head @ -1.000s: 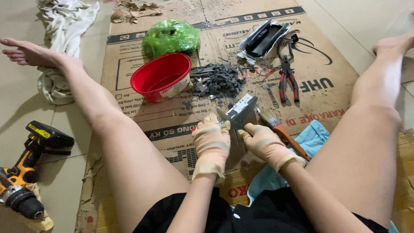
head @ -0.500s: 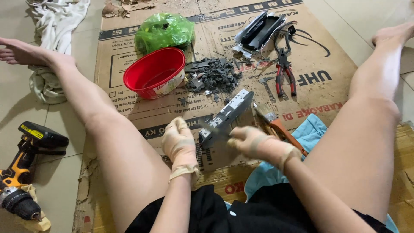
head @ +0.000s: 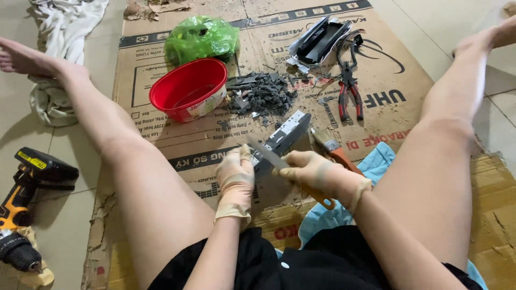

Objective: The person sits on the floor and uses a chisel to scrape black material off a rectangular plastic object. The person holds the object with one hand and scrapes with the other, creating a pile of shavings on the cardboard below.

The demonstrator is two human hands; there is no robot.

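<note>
prying metal box (head: pixel 285 137) w/ knife (head: pixel 269 154)

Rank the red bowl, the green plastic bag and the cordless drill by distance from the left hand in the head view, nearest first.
From the left hand:
1. Red bowl, just beyond the hand on the cardboard, slightly left.
2. Green plastic bag, behind the bowl, farther up the cardboard.
3. Cordless drill, far left on the tiled floor, past the left leg.
</note>
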